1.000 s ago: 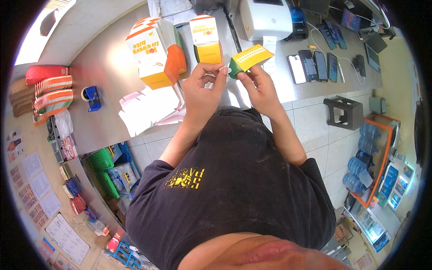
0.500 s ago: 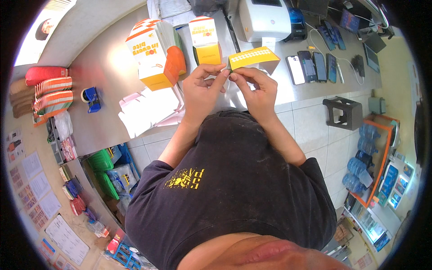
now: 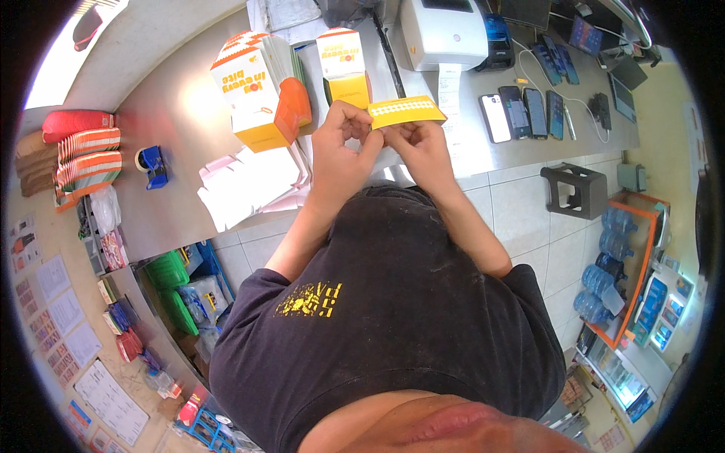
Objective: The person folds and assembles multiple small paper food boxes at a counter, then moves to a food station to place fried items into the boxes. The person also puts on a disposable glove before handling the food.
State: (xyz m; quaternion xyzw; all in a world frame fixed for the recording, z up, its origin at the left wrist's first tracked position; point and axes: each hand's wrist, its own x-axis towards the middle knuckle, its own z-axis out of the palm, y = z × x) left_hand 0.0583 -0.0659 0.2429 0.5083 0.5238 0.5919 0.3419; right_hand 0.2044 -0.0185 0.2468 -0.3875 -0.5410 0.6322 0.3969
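Observation:
Over the near edge of the steel counter I hold a small yellow carton [image 3: 408, 112] with a white dotted pattern. My right hand [image 3: 421, 155] is closed, its fingers pinching the carton's near edge from below. At the carton's left end, my left hand [image 3: 340, 147] is closed too, with thumb and fingertips meeting at the corner. The undersides of the fingers and the carton's far side are hidden. Just beyond stands a white-and-yellow box [image 3: 343, 64]. Left of it is a stack of flattened orange, white and yellow boxes [image 3: 249, 90].
White and pink paper sheets [image 3: 253, 181] lie on the counter [image 3: 170, 215] by my left forearm. A blue tape dispenser [image 3: 156, 167] sits further left. Beyond my right hand are a white label printer [image 3: 445, 34], its paper strip [image 3: 449, 94] and several phones [image 3: 536, 112]. A grey stool [image 3: 575, 189] stands right.
The yellow carton has moved left and a little nearer, and its patterned face now lies flatter. My hands have shifted slightly left with it, baring the printer's paper strip.

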